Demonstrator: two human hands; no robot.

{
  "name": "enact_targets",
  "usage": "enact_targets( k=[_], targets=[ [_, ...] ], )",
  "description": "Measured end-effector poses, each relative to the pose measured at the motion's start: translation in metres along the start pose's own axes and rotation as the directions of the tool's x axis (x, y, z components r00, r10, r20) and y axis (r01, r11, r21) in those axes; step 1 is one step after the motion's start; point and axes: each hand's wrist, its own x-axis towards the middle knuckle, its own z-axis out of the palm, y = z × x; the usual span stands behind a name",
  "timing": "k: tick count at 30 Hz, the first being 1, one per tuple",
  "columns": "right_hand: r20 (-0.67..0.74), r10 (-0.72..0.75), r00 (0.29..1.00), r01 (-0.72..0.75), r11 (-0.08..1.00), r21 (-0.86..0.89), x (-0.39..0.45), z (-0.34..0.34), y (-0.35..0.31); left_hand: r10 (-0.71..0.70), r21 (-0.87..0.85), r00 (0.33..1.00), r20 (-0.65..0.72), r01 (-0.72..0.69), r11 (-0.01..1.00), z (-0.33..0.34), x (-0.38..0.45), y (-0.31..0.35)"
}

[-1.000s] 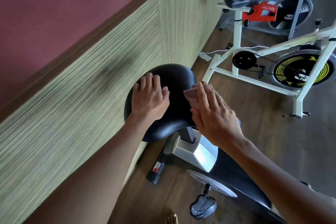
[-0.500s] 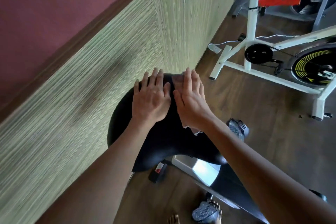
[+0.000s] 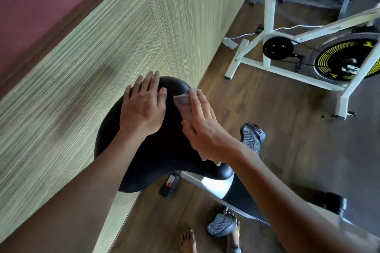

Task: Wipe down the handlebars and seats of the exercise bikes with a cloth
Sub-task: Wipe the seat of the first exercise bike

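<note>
Since half a second ago your right hand [image 3: 202,129] has slid with the cloth [image 3: 184,107] from the seat's top toward its 3 o'clock edge, parting from your left hand [image 3: 144,109], which was just beside it; the view has also pulled back, so more of the seat [image 3: 164,150] shows. Item, seat: black, broad, glossy, centre of view, close against the striped wall panel [image 3: 102,47] at 9 o'clock. Item, left hand: flat on the seat's upper part, fingers straight and slightly spread, pointing to 12 o'clock, holding nothing. Item, right hand: fingers straight and together, pressing the cloth onto the seat's right flank; thumb lies along the seat. Item, cloth: pale, pinkish-grey, its corner showing past your fingertips at 12 o'clock, another scrap showing under your wrist at 5 o'clock. Item, bike body [image 3: 213,186]: silver and black, below the seat at 5 o'clock. Item, pedals: one grey pedal [image 3: 251,136] at 3 o'clock of the seat, another [image 3: 222,225] at 6 o'clock beside your bare foot [image 3: 188,241]. Item, white bike [image 3: 269,16]: at 2 o'clock, well apart, on the wooden floor [image 3: 277,129], with a black-and-yellow flywheel [image 3: 341,59].
</note>
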Motion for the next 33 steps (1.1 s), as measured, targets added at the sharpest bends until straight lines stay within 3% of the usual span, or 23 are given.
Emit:
enact_targets(
  k=[3,9,15,19,22,26,28,31,33],
  targets=[
    [0.006,0.045,0.999,-0.044,0.998,-0.043,-0.036,-0.008,0.002,-0.006,-0.027,1.000,-0.003,0.006,1.000,0.000,0.000,0.002],
    [-0.261,0.013,0.965,-0.071,0.975,-0.212,-0.087,0.014,0.001,-0.012,-0.032,1.000,0.005,0.012,0.999,0.003,0.002,0.002],
    [-0.262,0.103,0.960,-0.178,0.942,-0.283,-0.020,0.014,-0.019,-0.010,-0.076,1.000,0.016,0.011,0.997,0.002,0.005,0.001],
    [-0.268,0.072,0.961,-0.156,0.938,-0.309,0.016,0.023,-0.028,-0.011,-0.209,0.996,0.085,0.028,0.978,-0.005,0.006,-0.001],
    [-0.277,-0.015,0.961,-0.104,0.906,-0.411,-0.005,0.031,-0.026,-0.002,-0.460,1.000,0.021,0.011,0.888,-0.011,-0.001,-0.004],
    [-0.331,-0.224,0.917,-0.032,0.784,-0.620,-0.050,0.052,-0.023,-0.080,-0.755,0.980,-0.184,-0.089,0.650,-0.017,-0.020,-0.010],
    [-0.348,-0.245,0.905,-0.053,0.746,-0.664,-0.059,0.062,-0.024,-0.157,-0.813,0.966,-0.204,-0.078,0.577,-0.021,-0.034,-0.018],
    [-0.366,-0.278,0.888,-0.053,0.728,-0.683,-0.059,0.070,-0.026,-0.220,-0.796,0.948,-0.230,-0.053,0.603,-0.021,-0.070,-0.046],
    [-0.373,-0.295,0.880,-0.040,0.736,-0.676,-0.054,0.074,-0.027,-0.296,-0.830,0.936,-0.189,0.008,0.557,-0.018,-0.098,-0.068]
  ],
)
